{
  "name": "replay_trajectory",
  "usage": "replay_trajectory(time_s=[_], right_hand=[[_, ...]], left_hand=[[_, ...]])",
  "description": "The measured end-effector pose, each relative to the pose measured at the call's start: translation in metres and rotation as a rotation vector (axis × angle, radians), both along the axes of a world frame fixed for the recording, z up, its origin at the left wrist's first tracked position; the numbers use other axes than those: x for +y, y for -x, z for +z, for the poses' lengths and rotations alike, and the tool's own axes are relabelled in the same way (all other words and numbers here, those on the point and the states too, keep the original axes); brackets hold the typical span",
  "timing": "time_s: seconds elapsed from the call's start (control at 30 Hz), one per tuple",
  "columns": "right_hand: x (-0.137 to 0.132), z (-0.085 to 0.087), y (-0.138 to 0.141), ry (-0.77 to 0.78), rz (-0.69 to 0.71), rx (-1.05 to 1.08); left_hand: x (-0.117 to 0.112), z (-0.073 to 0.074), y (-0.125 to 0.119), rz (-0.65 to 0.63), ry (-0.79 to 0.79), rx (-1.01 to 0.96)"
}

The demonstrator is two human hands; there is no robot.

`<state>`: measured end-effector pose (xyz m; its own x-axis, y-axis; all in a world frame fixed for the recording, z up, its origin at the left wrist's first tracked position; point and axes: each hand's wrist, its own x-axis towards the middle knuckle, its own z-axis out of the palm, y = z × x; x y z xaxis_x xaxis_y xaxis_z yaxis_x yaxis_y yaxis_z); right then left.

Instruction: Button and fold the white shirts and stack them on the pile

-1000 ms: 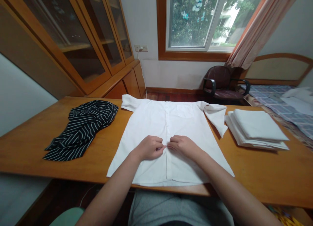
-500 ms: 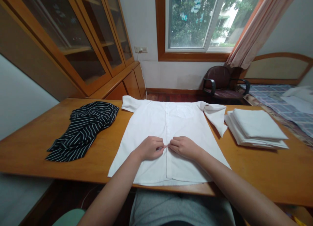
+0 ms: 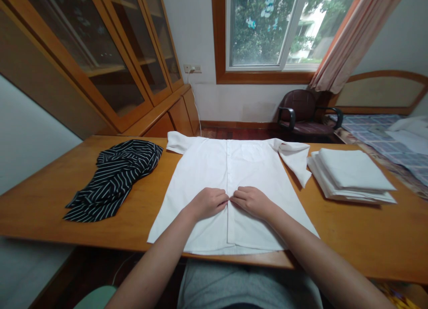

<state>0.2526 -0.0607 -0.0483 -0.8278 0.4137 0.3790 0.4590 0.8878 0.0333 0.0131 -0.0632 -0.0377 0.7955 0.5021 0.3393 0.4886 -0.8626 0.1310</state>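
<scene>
A white short-sleeved shirt (image 3: 203, 166) lies flat and front up on the wooden table (image 3: 40, 202), collar end away from me. My left hand (image 3: 207, 203) and my right hand (image 3: 253, 201) rest side by side on its button placket, a little below the middle. Both hands have their fingers curled and pinched on the placket edges, fingertips almost meeting. Whatever is between the fingertips is hidden. The right sleeve is folded loosely toward the table's right side.
A crumpled black-and-white striped garment (image 3: 115, 175) lies to the left. A stack of folded white cloth (image 3: 351, 175) sits to the right. Beyond the table are a wooden glass-door cabinet (image 3: 110, 63), a dark armchair (image 3: 306, 115), a window and a bed (image 3: 397, 135).
Both hands stay pinched on the shirt's placket and have shifted very slightly. The shirt and the other cloth lie as before.
</scene>
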Motion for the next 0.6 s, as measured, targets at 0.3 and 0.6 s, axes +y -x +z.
replay_trajectory(time_s=[0.3, 0.6], right_hand=[[-0.0010, 0.0009, -0.0001, -0.052, -0.001, 0.010], [-0.0014, 0.0036, -0.0010, 0.028, -0.003, 0.003]], left_hand=[[0.0010, -0.0055, 0.0019, -0.031, -0.014, 0.017], [-0.0003, -0.0017, -0.0017, -0.019, -0.038, 0.021]])
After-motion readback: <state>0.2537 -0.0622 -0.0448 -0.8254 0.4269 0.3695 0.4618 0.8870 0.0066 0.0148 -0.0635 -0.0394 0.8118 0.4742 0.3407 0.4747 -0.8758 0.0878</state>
